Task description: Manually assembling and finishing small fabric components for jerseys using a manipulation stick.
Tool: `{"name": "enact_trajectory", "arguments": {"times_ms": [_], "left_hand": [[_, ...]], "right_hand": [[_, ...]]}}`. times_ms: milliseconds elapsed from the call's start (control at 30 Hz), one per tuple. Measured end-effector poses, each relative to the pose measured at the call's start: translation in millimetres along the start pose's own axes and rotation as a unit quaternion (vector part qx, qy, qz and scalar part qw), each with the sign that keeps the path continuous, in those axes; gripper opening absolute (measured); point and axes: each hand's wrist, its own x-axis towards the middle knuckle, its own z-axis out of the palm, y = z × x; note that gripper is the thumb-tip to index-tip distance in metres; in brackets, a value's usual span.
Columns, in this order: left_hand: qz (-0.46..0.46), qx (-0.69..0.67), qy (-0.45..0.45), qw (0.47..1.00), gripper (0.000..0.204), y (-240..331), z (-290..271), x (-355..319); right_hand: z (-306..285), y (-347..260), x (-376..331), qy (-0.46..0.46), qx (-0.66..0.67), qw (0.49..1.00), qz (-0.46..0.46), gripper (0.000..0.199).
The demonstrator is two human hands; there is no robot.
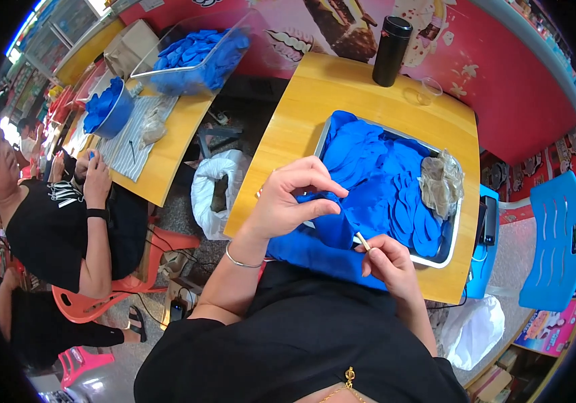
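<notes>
My left hand [295,196] pinches a blue fabric-like piece [334,230] between thumb and fingers, so that it hangs over the near edge of the table. My right hand [390,263] grips a short, thin, pale stick-like tool [362,240]. The tool's tip is close to the lower right side of the blue piece; whether they touch I cannot tell. Just beyond both hands lies a metal tray [453,243] full of flat, overlapping blue pieces [379,161]. Blue material [301,250] also spreads across my lap below the hands.
Crumpled clear plastic [441,183] rests on the tray's right side. A black bottle [392,51] and a clear cup [430,90] stand at the table's back. To the left, a seated person [53,221] works beside a blue bowl [114,114] and a clear bin [197,79]. A blue chair [553,235] is at right.
</notes>
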Motion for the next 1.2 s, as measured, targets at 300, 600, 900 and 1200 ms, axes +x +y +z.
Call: {"name": "enact_trajectory", "arguments": {"times_ms": [300,600,900,1200], "left_hand": [[0.003,-0.169,0.069,0.983,0.017,-18,17,-9],[-0.034,-0.206,0.049,0.977,0.012,-11,17,-9],[-0.071,-0.141,0.101,0.982,0.012,9,24,-4],[0.014,0.004,0.094,0.995,0.02,9,23,-1]], "right_hand": [[7,18,7,0.111,-0.149,0.955,-0.233,0.013],[14,18,5,-0.009,0.13,0.991,-0.044,0.012],[22,11,13,0.117,-0.006,0.98,-0.164,0.007],[19,24,12,0.161,-0.034,0.974,-0.155,0.006]]}}
